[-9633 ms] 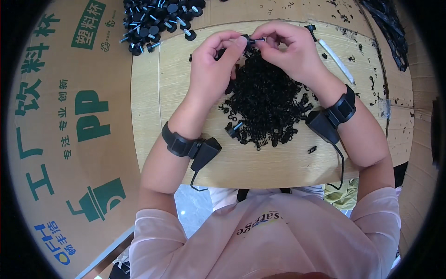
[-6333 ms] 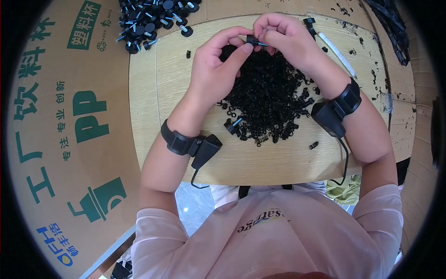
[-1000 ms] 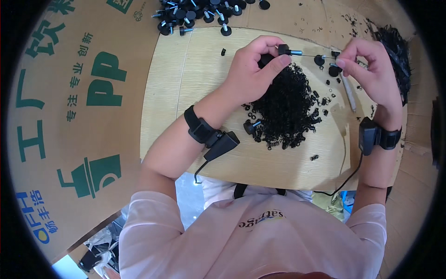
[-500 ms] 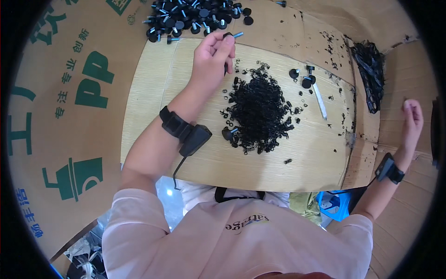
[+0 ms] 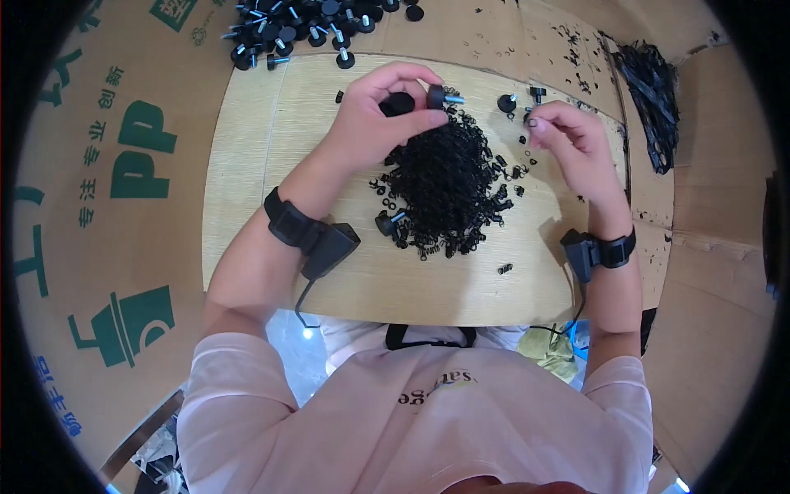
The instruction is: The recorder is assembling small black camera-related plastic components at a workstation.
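My left hand [image 5: 374, 115] is closed on a black-headed bolt [image 5: 436, 97], held between thumb and fingers with its shiny metal thread pointing right. A second black round head [image 5: 397, 104] sits in the same palm. Just below and to the right lies a heap of small black rings [image 5: 448, 185]. My right hand [image 5: 580, 152] is raised past the heap's right side, its thumb and forefinger pinching a small black ring [image 5: 533, 123]. Another black-headed bolt [image 5: 385, 222] rests against the heap's left edge.
Many black-headed bolts [image 5: 317, 23] are piled at the far left on cardboard. Two more bolts [image 5: 507, 103] stand beyond my right hand. A crumpled black plastic bag [image 5: 650, 107] lies along the right cardboard wall [image 5: 720, 165]. A printed cardboard sheet [image 5: 148, 239] borders the left.
My left hand has come right from the bolt pile to above the rings, bringing the bolts. My right hand has swung in from the far right and now pinches a small ring.
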{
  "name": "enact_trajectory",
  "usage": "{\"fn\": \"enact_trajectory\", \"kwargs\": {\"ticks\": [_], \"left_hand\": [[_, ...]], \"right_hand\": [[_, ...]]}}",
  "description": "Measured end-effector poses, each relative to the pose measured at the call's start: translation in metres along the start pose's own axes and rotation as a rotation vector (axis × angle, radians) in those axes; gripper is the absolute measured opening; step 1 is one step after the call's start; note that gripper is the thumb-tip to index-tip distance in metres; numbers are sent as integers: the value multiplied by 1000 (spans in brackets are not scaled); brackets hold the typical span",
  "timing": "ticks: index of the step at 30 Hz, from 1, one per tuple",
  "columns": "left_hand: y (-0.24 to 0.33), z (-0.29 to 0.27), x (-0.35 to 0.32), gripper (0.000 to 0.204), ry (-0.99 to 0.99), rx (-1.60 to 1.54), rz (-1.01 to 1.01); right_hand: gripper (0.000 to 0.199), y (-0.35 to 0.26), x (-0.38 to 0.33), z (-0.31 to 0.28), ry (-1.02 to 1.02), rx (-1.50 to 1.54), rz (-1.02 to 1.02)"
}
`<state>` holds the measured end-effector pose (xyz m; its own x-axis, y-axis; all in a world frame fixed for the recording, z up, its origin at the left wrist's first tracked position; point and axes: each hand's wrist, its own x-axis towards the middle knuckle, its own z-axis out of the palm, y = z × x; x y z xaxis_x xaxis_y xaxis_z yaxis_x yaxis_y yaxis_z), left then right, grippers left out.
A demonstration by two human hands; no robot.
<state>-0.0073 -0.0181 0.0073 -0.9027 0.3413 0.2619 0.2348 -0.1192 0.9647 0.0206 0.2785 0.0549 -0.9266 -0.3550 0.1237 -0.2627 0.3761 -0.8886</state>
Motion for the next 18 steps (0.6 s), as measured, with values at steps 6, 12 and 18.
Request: {"fn": "enact_trajectory", "kwargs": {"ticks": [6, 12, 18], "left_hand": [[0, 2, -2, 42, -87, 87, 38], [2, 1, -2, 44, -96, 79, -13], [-1, 5, -3, 44, -116, 164, 61]], "right_hand": [[11, 10, 17, 41, 2, 118, -38], [14, 16, 16, 62, 30, 337, -49], [24, 21, 11, 68, 105, 471, -1]]}}
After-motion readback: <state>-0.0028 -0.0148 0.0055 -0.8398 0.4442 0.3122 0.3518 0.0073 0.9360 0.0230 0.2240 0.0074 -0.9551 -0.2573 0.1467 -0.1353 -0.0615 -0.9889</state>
